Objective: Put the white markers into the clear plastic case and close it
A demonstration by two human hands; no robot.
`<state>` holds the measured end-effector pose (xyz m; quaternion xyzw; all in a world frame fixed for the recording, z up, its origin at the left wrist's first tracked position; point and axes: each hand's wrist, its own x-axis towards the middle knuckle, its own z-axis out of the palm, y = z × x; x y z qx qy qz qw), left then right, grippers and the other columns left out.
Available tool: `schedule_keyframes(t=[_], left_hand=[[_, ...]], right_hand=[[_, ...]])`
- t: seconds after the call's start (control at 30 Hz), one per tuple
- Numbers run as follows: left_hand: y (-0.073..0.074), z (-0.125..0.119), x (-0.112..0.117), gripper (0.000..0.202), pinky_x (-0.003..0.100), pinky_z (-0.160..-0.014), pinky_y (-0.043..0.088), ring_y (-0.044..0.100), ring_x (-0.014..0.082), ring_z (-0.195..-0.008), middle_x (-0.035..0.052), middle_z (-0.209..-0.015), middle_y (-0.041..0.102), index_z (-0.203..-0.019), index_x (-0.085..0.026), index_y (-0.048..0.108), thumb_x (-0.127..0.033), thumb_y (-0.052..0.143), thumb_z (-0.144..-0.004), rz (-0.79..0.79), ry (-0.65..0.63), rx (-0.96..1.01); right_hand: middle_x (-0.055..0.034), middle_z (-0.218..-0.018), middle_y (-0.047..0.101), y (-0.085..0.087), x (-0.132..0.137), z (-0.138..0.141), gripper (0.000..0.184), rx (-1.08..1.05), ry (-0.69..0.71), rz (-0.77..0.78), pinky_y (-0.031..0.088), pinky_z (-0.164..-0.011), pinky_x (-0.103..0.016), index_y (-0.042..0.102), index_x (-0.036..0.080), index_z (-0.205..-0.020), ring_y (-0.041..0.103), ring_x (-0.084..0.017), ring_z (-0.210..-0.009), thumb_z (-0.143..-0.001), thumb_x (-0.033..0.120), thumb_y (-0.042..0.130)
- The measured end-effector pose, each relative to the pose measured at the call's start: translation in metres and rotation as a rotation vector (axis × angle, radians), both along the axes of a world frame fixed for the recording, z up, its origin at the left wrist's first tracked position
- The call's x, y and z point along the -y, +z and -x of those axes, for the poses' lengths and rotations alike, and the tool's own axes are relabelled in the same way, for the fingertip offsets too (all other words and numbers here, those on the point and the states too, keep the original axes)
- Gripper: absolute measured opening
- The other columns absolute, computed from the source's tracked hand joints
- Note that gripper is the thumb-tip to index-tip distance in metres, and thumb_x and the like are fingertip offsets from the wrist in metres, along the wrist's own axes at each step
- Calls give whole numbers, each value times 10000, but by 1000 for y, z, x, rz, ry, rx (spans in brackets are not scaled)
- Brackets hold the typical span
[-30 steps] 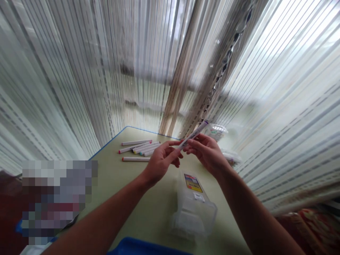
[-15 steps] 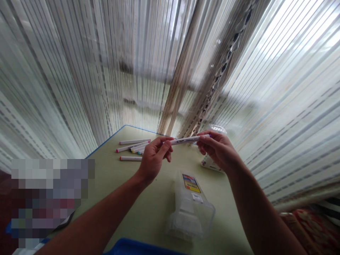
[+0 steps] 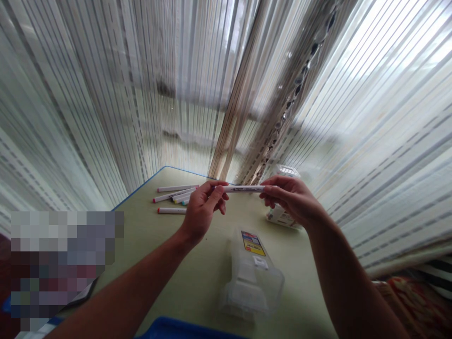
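Observation:
A white marker pen (image 3: 243, 189) with dark print is held level above the table, between both hands. My left hand (image 3: 205, 205) pinches its left end, and my right hand (image 3: 287, 195) grips the right end with thumb and fingers. Both tips are covered by the fingers. Behind my left hand, several white markers (image 3: 176, 194) with coloured ends lie on the table, partly hidden by the hand. Nearer to me a clear plastic case (image 3: 247, 278) with a colourful label (image 3: 253, 242) rests on the tabletop.
The pale green table (image 3: 169, 263) has a blue edge. A white basket-like container (image 3: 284, 217) stands behind my right hand. A blue object (image 3: 183, 328) lies at the near edge. Sheer striped curtains (image 3: 197, 84) hang behind the table. Patterned fabric (image 3: 413, 301) is at lower right.
The marker's right end has come down, so it now lies level instead of slanting up. My right hand has shifted slightly; the left hand keeps its grip.

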<state>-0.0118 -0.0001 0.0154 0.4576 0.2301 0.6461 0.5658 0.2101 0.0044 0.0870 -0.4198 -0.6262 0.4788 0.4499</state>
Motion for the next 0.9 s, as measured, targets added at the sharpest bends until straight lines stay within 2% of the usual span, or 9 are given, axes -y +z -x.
schedule_keyframes(t=[0.2,0.4,0.9], left_hand=[[1,0,1,263,218,-504,474,548,77,-508,2,-714,644,-994,-139,679,-341,727,-833,-27,42,-94],[3,0,2,281,202,-462,460,550,70,-473,-7,-682,653,-945,-124,682,-317,794,-775,-25,88,-133],[5,1,5,273,209,-471,469,564,75,-468,34,-722,707,-976,-119,708,-319,760,-797,-5,22,-86]], right_hand=[[-58,-695,731,-3,-1,4,297,14,-5,-20,486,-487,-225,773,140,-892,630,-115,-537,-718,367,855],[-37,-652,706,-2,0,4,339,52,-18,-53,495,-491,-239,778,141,-880,610,-114,-517,-638,338,910],[-32,-617,693,-2,0,0,312,67,-13,-88,507,-494,-245,776,142,-894,618,-125,-517,-693,357,879]])
